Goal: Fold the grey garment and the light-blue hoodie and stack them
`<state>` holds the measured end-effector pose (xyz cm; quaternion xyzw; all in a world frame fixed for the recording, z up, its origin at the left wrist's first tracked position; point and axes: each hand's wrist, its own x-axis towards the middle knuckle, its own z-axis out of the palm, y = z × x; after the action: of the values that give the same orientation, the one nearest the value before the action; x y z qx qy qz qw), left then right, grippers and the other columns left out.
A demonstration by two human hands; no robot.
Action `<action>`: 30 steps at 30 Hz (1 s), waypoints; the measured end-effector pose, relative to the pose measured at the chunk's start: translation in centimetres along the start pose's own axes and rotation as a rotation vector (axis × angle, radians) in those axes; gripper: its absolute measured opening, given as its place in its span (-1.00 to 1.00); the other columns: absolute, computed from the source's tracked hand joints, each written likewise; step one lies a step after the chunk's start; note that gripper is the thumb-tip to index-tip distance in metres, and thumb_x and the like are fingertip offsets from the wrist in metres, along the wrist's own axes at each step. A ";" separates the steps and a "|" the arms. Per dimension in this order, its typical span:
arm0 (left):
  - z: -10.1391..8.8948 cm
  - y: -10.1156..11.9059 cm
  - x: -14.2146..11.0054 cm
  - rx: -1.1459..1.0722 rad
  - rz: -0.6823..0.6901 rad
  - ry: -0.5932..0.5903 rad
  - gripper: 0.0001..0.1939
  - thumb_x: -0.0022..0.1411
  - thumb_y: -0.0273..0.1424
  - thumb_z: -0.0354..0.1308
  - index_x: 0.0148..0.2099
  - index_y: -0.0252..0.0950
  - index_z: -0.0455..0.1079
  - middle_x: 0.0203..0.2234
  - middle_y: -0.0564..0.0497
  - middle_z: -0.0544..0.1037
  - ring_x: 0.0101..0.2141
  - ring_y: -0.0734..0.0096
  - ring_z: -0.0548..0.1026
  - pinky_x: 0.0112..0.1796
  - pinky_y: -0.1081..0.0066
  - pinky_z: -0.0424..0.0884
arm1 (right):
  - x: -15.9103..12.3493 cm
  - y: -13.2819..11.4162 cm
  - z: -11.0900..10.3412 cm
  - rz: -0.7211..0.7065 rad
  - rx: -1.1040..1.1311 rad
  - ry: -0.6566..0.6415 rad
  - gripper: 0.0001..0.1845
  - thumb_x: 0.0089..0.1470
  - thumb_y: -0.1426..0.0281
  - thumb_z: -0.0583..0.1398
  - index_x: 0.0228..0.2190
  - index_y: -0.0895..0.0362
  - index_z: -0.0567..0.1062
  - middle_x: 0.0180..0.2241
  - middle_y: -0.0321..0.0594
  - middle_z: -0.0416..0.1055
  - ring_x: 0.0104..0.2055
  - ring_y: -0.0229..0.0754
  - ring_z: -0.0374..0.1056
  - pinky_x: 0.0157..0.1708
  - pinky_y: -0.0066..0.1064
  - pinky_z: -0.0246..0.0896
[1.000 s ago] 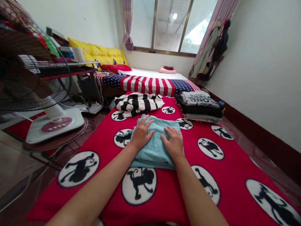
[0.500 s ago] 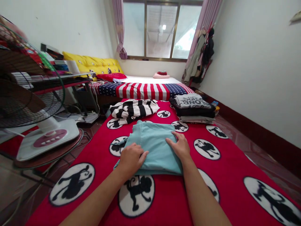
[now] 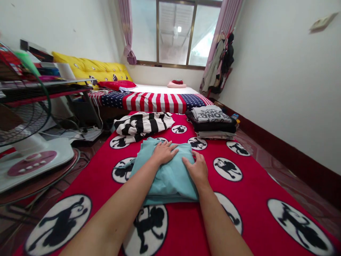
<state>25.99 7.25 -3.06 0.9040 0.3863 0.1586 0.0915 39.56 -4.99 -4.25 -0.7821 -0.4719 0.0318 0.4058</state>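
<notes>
A light teal garment (image 3: 170,181), folded into a rough rectangle, lies in front of me on a red blanket (image 3: 183,229) with round monkey prints. My left hand (image 3: 164,152) rests flat on the upper part of the cloth, fingers stretched toward the right. At the garment's right edge is my right hand (image 3: 197,168), its thumb on the cloth and its fingers apart along the side. A strip of the same teal cloth sticks out on the left. Which kind of garment it is, I cannot tell.
Beyond it lie a crumpled black-and-white striped top (image 3: 145,124) and a stack of folded clothes (image 3: 213,121). A fan (image 3: 34,160) stands on a stool at the left, beside a cluttered desk (image 3: 66,83). Behind are a bed (image 3: 154,102) and hanging clothes (image 3: 220,64).
My left hand has moved from the garment's lower left up to its upper middle, flattening out. My right hand stays by the right edge. The view has turned slightly right.
</notes>
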 end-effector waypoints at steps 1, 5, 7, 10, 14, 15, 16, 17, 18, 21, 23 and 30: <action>0.3 -0.3 0.0 -0.009 -0.004 0.017 -0.53 0.34 -0.10 -0.07 0.21 -0.08 0.32 0.21 -0.10 0.33 0.22 0.03 0.23 0.18 -0.10 0.04 | 0.0 -0.1 -0.1 0.043 -0.009 -0.006 -0.33 0.01 0.08 0.19 0.04 0.28 0.40 -0.06 0.12 0.42 -0.05 0.11 0.36 -0.07 -0.16 0.24; 0.1 -0.2 -1.0 -0.073 0.016 0.086 -0.57 0.36 -0.18 -0.08 0.14 -0.18 0.39 0.15 -0.11 0.41 0.19 0.11 0.29 0.20 0.00 0.08 | 0.3 -0.4 -1.0 0.155 0.058 -0.154 -0.35 -0.01 -0.01 0.18 -0.12 0.30 0.52 -0.17 0.17 0.51 -0.09 0.20 0.41 -0.14 -0.12 0.27; -0.3 0.0 -1.7 -0.132 0.047 0.109 -0.59 0.36 -0.22 -0.08 0.10 -0.21 0.43 0.09 -0.09 0.47 0.14 0.20 0.36 0.18 0.12 0.16 | 0.4 -0.5 -1.4 0.209 0.271 -0.325 -0.42 -0.05 -0.02 0.21 -0.29 0.27 0.57 -0.27 0.08 0.55 -0.16 0.16 0.45 -0.21 -0.18 0.30; -0.6 0.1 -2.3 -0.250 0.083 0.144 -0.61 0.35 -0.26 -0.07 0.09 -0.24 0.45 0.04 -0.06 0.52 0.09 0.24 0.41 0.15 0.20 0.25 | 0.1 -0.8 -1.7 0.295 0.698 -0.509 -0.46 -0.15 0.06 0.30 -0.23 0.23 0.54 -0.26 -0.07 0.57 -0.20 0.04 0.47 -0.24 -0.24 0.35; -1.6 -0.3 -2.5 -0.439 0.086 0.208 -0.62 0.32 -0.24 -0.01 0.06 -0.23 0.47 0.00 -0.03 0.55 0.03 0.26 0.48 0.08 0.27 0.35 | -0.6 -1.5 -1.8 0.335 0.988 -0.578 -0.40 -0.30 0.28 0.37 -0.13 0.17 0.49 -0.22 -0.16 0.57 -0.22 -0.03 0.48 -0.21 -0.26 0.38; -2.1 -0.7 -2.6 -0.484 0.073 0.232 -0.60 0.31 -0.21 0.00 0.06 -0.25 0.47 -0.01 -0.04 0.56 0.01 0.27 0.49 0.06 0.30 0.37 | -0.7 -1.7 -1.9 0.369 1.023 -0.595 -0.43 -0.33 0.31 0.36 -0.17 0.17 0.49 -0.25 -0.17 0.58 -0.25 -0.03 0.49 -0.22 -0.26 0.38; -2.6 -1.3 -2.6 -0.523 0.053 0.261 -0.57 0.32 -0.18 -0.02 0.07 -0.28 0.45 -0.02 -0.06 0.56 -0.01 0.27 0.51 0.04 0.32 0.39 | -0.9 -1.9 -2.0 0.413 1.053 -0.601 -0.47 -0.34 0.33 0.34 -0.21 0.18 0.49 -0.29 -0.17 0.58 -0.28 -0.04 0.49 -0.25 -0.27 0.39; -3.1 -2.0 -2.7 -0.555 0.029 0.295 -0.53 0.34 -0.15 -0.06 0.09 -0.33 0.43 -0.02 -0.11 0.56 -0.02 0.26 0.51 0.03 0.32 0.40 | -1.0 -2.2 -2.2 0.457 1.078 -0.598 -0.52 -0.36 0.34 0.32 -0.26 0.17 0.50 -0.33 -0.17 0.58 -0.31 -0.04 0.49 -0.28 -0.27 0.39; -3.6 -2.9 -2.9 -0.584 -0.011 0.343 -0.48 0.36 -0.13 -0.12 0.12 -0.37 0.40 -0.02 -0.15 0.55 -0.02 0.25 0.51 0.02 0.31 0.40 | -1.1 -2.6 -2.4 0.495 1.097 -0.595 -0.56 -0.36 0.33 0.30 -0.29 0.17 0.49 -0.36 -0.17 0.58 -0.33 -0.03 0.49 -0.30 -0.27 0.40; -4.0 -6.2 -3.7 -0.630 -0.191 0.504 -0.41 0.36 -0.11 -0.20 0.13 -0.44 0.36 -0.02 -0.22 0.55 0.01 0.19 0.49 0.05 0.24 0.37 | -1.3 -3.8 -3.2 0.567 1.152 -0.575 -0.64 -0.32 0.28 0.25 -0.36 0.14 0.48 -0.40 -0.15 0.57 -0.33 0.01 0.50 -0.32 -0.21 0.41; -3.5 -8.1 -4.3 -0.620 -0.298 0.560 -0.42 0.29 -0.09 -0.09 0.07 -0.46 0.41 -0.03 -0.24 0.55 0.02 0.12 0.47 0.08 0.18 0.33 | -1.5 -4.3 -3.8 0.574 1.204 -0.546 -0.64 -0.29 0.24 0.23 -0.36 0.14 0.49 -0.39 -0.12 0.57 -0.28 0.06 0.51 -0.29 -0.16 0.42; -1.5 -9.1 -4.7 -0.530 -0.281 0.449 -0.48 0.23 -0.06 -0.02 0.01 -0.32 0.48 -0.07 -0.16 0.58 -0.03 0.15 0.50 0.02 0.21 0.37 | -3.1 -2.0 -7.4 0.446 1.230 -0.280 -0.61 -0.21 0.15 0.24 -0.31 0.08 0.55 -0.37 -0.12 0.59 -0.17 0.14 0.50 -0.16 -0.01 0.43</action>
<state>16.31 10.13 -5.32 0.7299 0.4625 0.4332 0.2563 39.62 -11.41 0.94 -0.4757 -0.2431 0.4792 0.6964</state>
